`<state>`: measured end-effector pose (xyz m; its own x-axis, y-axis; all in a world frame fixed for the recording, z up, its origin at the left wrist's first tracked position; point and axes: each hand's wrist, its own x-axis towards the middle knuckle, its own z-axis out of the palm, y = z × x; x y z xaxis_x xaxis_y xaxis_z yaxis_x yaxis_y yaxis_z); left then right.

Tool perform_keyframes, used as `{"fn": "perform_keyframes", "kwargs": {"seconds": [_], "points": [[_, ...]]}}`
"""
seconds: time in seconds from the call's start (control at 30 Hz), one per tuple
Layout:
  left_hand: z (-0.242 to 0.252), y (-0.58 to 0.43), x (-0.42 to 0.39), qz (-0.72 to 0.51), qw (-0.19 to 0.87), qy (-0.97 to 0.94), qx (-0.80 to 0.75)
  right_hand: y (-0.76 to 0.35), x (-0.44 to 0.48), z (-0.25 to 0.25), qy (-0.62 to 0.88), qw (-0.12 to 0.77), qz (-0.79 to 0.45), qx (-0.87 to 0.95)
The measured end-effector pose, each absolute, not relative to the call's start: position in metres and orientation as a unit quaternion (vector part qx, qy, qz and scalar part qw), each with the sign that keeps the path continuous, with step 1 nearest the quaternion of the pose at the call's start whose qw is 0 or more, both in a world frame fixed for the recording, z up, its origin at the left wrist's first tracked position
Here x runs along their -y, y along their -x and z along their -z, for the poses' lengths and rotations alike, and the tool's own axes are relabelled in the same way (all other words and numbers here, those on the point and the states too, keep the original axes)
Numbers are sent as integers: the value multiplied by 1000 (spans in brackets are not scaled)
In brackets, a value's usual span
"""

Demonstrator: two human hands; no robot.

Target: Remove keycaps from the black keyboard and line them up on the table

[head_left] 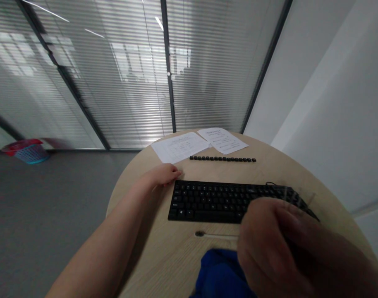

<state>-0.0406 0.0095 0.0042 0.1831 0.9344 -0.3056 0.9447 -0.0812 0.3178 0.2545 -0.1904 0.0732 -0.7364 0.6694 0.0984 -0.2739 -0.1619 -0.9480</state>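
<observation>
"Where's the keyboard (207, 203)?"

"Its far left corner is right by my left hand (164, 174); my right hand (272, 244) hides part of its right side."

"How are your hands?"

"Left fingers bunched, though I can't tell whether they grip the keyboard. The right is curled and blurred; I can't tell what it holds."

"And farther out?"

"Nearer me, a brush (218, 236), partly hidden, then blue cloth (221, 271). Beyond the keyboard, a row of black keycaps (224, 159), then printed sheets (181, 147) by the table's (164, 256) far edge."
</observation>
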Motion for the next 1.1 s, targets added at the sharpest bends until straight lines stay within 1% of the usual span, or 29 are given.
{"fn": "perform_keyframes", "kwargs": {"seconds": [0.1, 0.17, 0.23, 0.33, 0.47, 0.6, 0.73, 0.87, 1.1], "points": [[-1, 46, -14, -20, 116, -744, -658, -232, 166, -97, 98, 357, -771, 519], [2, 49, -18, -35, 78, -734, -674, -227, 161, -98, 108, 390, -733, 547], [4, 53, -21, -35, 75, -720, -689, -229, 162, -91, 149, 408, -676, 595], [7, 56, -25, -40, 73, -711, -699, -234, 166, -79, 214, 399, -611, 649], [11, 59, -27, -54, 74, -717, -691, -231, 159, -72, 273, 379, -588, 660], [12, 59, -26, -61, 77, -716, -691, -217, 127, -76, 266, 427, -598, 623], [8, 57, -22, -63, 86, -724, -682, -205, 88, -79, 244, 447, -643, 572], [6, 56, -20, -63, 91, -728, -677, -191, 57, -67, 256, 414, -683, 545], [14, 58, -27, -38, 62, -739, -669, -165, 33, -15, 286, 361, -690, 559]]}}
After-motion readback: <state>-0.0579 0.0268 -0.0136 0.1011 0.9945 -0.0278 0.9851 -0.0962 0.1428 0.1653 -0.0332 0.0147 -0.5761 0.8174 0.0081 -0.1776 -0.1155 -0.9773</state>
